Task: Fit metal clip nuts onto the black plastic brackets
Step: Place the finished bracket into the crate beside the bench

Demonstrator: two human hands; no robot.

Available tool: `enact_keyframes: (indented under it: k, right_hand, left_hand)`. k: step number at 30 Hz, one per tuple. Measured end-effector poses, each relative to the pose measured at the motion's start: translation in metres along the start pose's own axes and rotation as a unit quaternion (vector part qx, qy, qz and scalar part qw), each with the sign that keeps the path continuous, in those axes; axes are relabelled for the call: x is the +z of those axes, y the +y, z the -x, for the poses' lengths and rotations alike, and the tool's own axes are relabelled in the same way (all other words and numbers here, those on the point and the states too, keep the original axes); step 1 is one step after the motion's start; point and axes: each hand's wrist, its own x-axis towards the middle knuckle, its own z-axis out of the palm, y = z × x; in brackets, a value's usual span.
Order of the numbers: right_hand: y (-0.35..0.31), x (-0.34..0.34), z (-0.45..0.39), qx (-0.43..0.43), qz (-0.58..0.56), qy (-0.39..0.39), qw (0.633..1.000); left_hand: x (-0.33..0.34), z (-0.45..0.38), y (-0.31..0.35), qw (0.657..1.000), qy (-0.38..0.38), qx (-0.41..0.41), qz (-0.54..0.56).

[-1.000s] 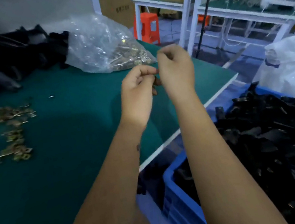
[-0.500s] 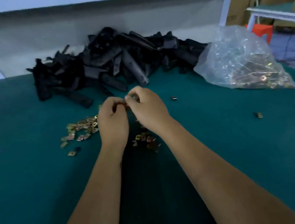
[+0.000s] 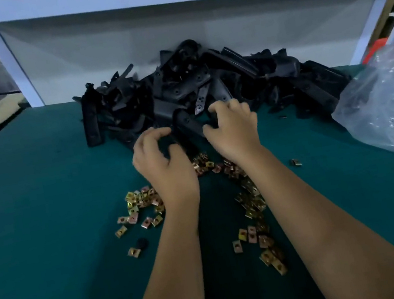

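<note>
Two bare forearms reach in from the near edge over a green surface point(image 3: 38, 254). Between and around them lie loose brass-coloured clip nuts point(image 3: 253, 234), scattered flat: one cluster to the left of the left wrist, a longer trail running along the inner side of the right forearm toward the near right, and a small bunch between the two wrists. A single clip nut point(image 3: 295, 162) lies apart, to the right of the right forearm.

Farther on, the left hand point(image 3: 164, 162) has its fingers curled, the fingertips at the near edge of a heap of black brackets point(image 3: 206, 87); whether it actually grips a piece I cannot tell. Just to its right, the right hand point(image 3: 233, 130) is spread with bent fingers over the front of the same heap, thumb toward the left hand, fingertips touching the black pieces; a firm grip on any one piece is not clear. A long bracket with a round hole lies between the two hands.

The heap of brackets spreads across the far middle of the surface, up against a pale back panel point(image 3: 95, 48). At the right, a clear plastic bag point(image 3: 391, 101) rests on the surface just beside the heap, with metal parts dimly showing inside.
</note>
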Motion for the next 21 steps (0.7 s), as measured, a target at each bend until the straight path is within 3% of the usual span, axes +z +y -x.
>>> enact_keyframes:
  k: [5, 10, 13, 15, 17, 21]
  right_hand:
    - [-0.029, 0.012, -0.064, -0.045, -0.007, 0.021, 0.999]
    - [-0.08, 0.029, -0.123, -0.137, -0.033, 0.047, 0.989]
    - [-0.098, 0.041, -0.15, -0.179, -0.011, -0.051, 0.982]
    - [-0.095, 0.054, -0.153, -0.141, 0.121, -0.145, 0.972]
    - [-0.085, 0.068, -0.143, -0.119, 0.231, -0.186, 0.947]
    - [-0.071, 0.063, -0.126, -0.079, 0.124, -0.217, 0.965]
  left_hand:
    - [-0.014, -0.016, -0.003, 0.979, 0.088, -0.144, 0.113]
    - [-0.01, -0.019, -0.001, 0.965, 0.062, -0.203, 0.152]
    - [-0.008, -0.019, -0.001, 0.965, 0.042, -0.208, 0.153]
    - [-0.008, -0.022, -0.003, 0.962, 0.041, -0.218, 0.16]
    - [-0.01, -0.025, -0.004, 0.959, 0.046, -0.218, 0.177]
    - [-0.01, -0.028, -0.003, 0.956, 0.04, -0.207, 0.204]
